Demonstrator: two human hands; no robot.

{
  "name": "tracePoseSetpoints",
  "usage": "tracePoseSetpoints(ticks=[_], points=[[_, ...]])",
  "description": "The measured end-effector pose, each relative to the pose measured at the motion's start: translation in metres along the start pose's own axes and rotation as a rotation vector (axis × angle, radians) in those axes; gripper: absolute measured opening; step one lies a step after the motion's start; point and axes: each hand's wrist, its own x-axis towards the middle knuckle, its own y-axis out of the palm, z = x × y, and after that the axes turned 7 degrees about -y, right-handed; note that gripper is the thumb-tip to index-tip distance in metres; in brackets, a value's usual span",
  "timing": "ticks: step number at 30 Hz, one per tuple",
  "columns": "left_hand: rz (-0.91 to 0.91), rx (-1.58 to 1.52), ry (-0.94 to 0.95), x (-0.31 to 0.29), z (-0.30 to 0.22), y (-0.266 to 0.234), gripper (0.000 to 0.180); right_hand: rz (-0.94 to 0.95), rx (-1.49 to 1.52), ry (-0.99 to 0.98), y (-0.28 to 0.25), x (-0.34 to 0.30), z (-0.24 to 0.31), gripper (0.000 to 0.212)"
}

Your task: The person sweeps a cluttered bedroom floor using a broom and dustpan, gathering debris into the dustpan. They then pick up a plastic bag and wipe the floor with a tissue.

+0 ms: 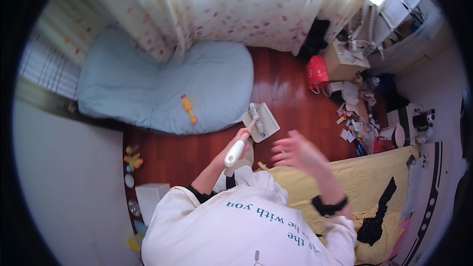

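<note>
My left hand (240, 143) is wrapped round a long white handle (235, 153) with a hole in its end. The handle's thin shaft runs down to a pale dustpan (268, 118) on the floor. I cannot tell whether the shaft is joined to the pan or only passes over it. Across the pan lies a whitish, partly see-through strip (258, 122) whose kind is unclear. To the right, my right hand (300, 153) is raised with its fingers apart, slightly blurred and holding nothing.
A light blue cushioned bed (217, 74) at the left bears a yellow-orange toy (187, 109). A yellow-covered mattress (340, 177) lies at right with a black garment (377, 221). Clutter (352, 128) and a red bag (317, 71) are on the dark red floor (290, 103).
</note>
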Motion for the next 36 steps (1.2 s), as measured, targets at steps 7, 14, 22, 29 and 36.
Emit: tracePoseSetpoints(ticks=[7, 14, 22, 29, 36], points=[[0.125, 0.267, 0.351, 0.176, 0.000, -0.004, 0.035, -0.105, 0.792, 0.018, -0.004, 0.184, 0.002, 0.006], [0.099, 0.143, -0.080, 0.262, -0.050, 0.002, 0.042, -0.309, 0.550, 0.069, -0.050, 0.221, 0.068, 0.002], [0.048, 0.119, -0.149, 0.323, -0.116, 0.013, 0.041, -0.352, 0.233, 0.085, -0.085, 0.263, 0.145, 0.004], [-0.077, 0.032, -0.079, 0.383, -0.158, 0.050, 0.034, -0.238, -0.082, 0.242, -0.148, 0.300, 0.226, 0.011], [-0.302, 0.039, -0.251, 0.420, -0.179, 0.042, 0.065, -0.106, 0.063, 0.338, -0.235, 0.359, 0.332, 0.007]])
